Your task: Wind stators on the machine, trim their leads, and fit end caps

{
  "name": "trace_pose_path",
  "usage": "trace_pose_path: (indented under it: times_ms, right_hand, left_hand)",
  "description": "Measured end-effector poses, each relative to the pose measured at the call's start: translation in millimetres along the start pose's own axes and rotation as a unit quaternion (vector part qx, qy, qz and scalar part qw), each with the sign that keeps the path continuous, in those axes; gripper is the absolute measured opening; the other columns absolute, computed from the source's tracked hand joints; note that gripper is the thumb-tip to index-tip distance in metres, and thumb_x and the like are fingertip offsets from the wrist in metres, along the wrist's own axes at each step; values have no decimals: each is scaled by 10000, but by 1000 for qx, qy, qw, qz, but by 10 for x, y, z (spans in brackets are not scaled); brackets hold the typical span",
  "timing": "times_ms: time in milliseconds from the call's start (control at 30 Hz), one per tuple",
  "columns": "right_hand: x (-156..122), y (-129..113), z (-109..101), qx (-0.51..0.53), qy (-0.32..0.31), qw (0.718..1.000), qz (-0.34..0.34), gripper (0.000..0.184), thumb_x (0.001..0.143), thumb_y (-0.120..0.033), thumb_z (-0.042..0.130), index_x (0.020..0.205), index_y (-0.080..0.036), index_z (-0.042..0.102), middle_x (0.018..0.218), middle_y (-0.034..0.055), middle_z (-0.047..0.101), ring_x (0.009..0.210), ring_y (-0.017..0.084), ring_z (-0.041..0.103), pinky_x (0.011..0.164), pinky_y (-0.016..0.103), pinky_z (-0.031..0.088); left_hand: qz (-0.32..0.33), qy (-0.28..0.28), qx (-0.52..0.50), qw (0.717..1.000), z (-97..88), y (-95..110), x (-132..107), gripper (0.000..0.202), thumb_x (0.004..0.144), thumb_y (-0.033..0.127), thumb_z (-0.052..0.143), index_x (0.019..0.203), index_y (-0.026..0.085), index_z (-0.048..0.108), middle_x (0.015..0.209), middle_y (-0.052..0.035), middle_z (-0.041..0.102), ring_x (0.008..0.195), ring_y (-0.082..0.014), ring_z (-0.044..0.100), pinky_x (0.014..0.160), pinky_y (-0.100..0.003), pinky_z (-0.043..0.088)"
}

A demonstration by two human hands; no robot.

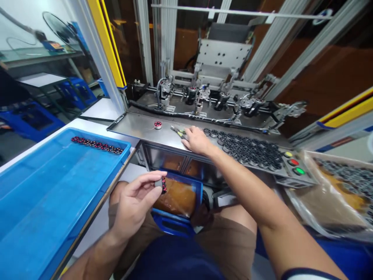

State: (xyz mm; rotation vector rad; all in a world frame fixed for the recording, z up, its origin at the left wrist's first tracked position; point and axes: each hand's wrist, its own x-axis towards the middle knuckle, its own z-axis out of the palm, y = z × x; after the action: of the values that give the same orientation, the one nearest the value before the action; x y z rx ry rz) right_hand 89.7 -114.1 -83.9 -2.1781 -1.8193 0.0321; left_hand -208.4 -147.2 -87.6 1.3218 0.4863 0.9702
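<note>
Above my lap, my left hand (pixel 135 202) pinches a small motor stator (pixel 163 185) with red windings between thumb and fingers. My right hand (pixel 198 140) reaches onto the metal work ledge (pixel 134 124), its fingers closed over the green-and-black handles of small pliers (pixel 180 132). The plier jaws point to the left; part of the handles is hidden under the fingers. Another round part with red windings (pixel 157 125) lies on the ledge left of the pliers. Right of my right hand, many dark ring-shaped parts (pixel 247 149) are spread close together.
A blue tray (pixel 35 194) at left holds a row of red-and-black stators (pixel 97 145). Behind the ledge stands a machine with several fixtures (pixel 221 101). Coloured buttons (pixel 294 162) and a plastic-lined box (pixel 326 194) are at right. A blue bin (pixel 199 190) sits below.
</note>
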Motion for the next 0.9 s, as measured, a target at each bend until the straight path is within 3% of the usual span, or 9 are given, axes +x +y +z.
trace_pose_path:
  times_ms: [133, 267, 333, 400, 467, 533, 667, 767, 900]
  right_hand:
    - [-205, 35, -149, 58, 15, 998, 5, 422, 918, -289, 505, 1261, -45, 540, 1178, 220, 582, 1136, 317, 535, 1024, 458, 394]
    - [-807, -45, -200, 220, 25, 975, 11, 501, 1029, -374, 163, 1409, -106, 352, 974, 103, 644, 812, 178, 647, 783, 336, 527]
    - [-1240, -166, -126, 464, 20, 885, 5, 532, 1019, -473, 191, 1368, -125, 391, 871, 74, 634, 700, 166, 631, 675, 315, 522]
    - [-1681, -333, 3, 601, 10, 799, 15, 528, 959, -539, 402, 1323, -160, 456, 913, 78, 624, 772, 179, 627, 683, 315, 516]
    - [-2060, -520, 153, 643, 0, 765, 39, 531, 876, -492, 597, 1298, -197, 469, 968, 70, 608, 834, 173, 618, 722, 309, 522]
    - [-2327, -690, 285, 617, 16, 786, 50, 481, 833, -337, 670, 1261, -224, 481, 981, 59, 594, 834, 156, 606, 722, 288, 524]
    - [-2516, -868, 383, 479, 97, 872, -17, 560, 785, -79, 579, 1319, -216, 485, 991, 81, 637, 856, 173, 629, 774, 313, 540]
    - [-2474, -882, 320, 441, 137, 884, -65, 706, 725, -63, 568, 1404, -196, 428, 968, 87, 661, 823, 189, 644, 761, 337, 557]
    - [-2371, -880, 233, 445, 158, 877, -91, 741, 675, -83, 557, 1399, -192, 445, 1075, 120, 640, 935, 228, 635, 826, 396, 556]
  left_hand:
    - [-30, -21, -14, 999, 30, 18, -27, 220, 840, 210, 680, 1057, 215, 712, 1195, -85, 713, 1085, -211, 673, 881, -293, 567]
    - [-11, 9, 15, 1000, 49, -3, -25, 156, 826, 190, 693, 977, 216, 724, 1136, -62, 738, 1122, -219, 662, 962, -324, 540]
    - [2, 19, 20, 1000, 75, -16, -11, 153, 816, 184, 701, 963, 216, 725, 1117, -56, 745, 1100, -221, 673, 944, -327, 552]
    - [1, 21, 16, 1000, 114, -18, 4, 154, 821, 187, 697, 968, 217, 728, 1112, -56, 747, 1042, -215, 695, 865, -302, 583]
    - [-28, 4, 11, 1000, 164, -5, 14, 205, 835, 197, 683, 1035, 219, 724, 1157, -64, 731, 989, -203, 707, 765, -261, 602]
    - [-63, -34, -5, 997, 223, 21, 19, 279, 840, 199, 680, 1117, 219, 706, 1216, -79, 705, 989, -200, 704, 749, -247, 605]
    - [-83, -87, -19, 993, 348, 69, 25, 371, 795, 148, 725, 1158, 220, 695, 1230, -79, 699, 1028, -190, 692, 842, -240, 590]
    - [-77, -80, 6, 994, 413, 82, 24, 380, 774, 128, 743, 1139, 225, 705, 1200, -70, 715, 964, -165, 707, 803, -205, 592]
    - [-66, -82, 13, 994, 440, 97, 13, 373, 773, 119, 743, 1128, 225, 709, 1172, -62, 727, 970, -159, 706, 818, -198, 589]
